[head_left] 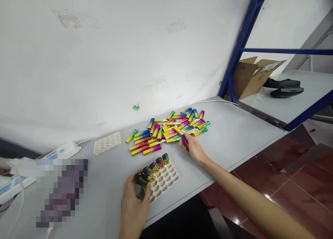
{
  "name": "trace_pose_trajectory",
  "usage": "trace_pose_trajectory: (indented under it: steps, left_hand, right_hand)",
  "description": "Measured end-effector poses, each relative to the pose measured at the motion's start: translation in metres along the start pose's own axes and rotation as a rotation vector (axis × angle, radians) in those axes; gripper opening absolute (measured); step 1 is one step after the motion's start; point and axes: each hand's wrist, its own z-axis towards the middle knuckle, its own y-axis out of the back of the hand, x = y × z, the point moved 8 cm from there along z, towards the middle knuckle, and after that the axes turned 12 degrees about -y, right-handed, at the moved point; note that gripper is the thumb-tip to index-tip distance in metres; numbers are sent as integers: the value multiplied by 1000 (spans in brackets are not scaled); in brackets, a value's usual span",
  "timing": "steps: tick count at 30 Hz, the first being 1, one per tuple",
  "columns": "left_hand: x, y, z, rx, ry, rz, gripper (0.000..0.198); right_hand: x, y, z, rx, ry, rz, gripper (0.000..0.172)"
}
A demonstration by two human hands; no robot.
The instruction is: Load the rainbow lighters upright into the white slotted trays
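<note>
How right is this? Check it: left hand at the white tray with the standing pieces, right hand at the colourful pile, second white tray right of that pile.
One error: in the head view, the second white tray lies left of the colourful pile, not right. The rest holds: left hand at the white tray with the standing pieces, right hand at the pile.

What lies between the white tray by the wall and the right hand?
The heap of colourful sticks lies between that tray and the right hand in the head view.

The cardboard box (246, 81) appears to read "7A"; its white label (270, 66) is illegible.
</note>
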Motion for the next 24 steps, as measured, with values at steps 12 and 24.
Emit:
trace_pose_trajectory:
  steps: [12, 24]
  left_hand:
    - [0, 0, 0, -20, -11, -22, 54]
    - [-3, 0, -1, -22, -30, -57, 53]
  right_hand:
    - [-1, 0, 0, 8, 25, -27, 67]
    - [3, 6, -11, -79, 162, -42, 54]
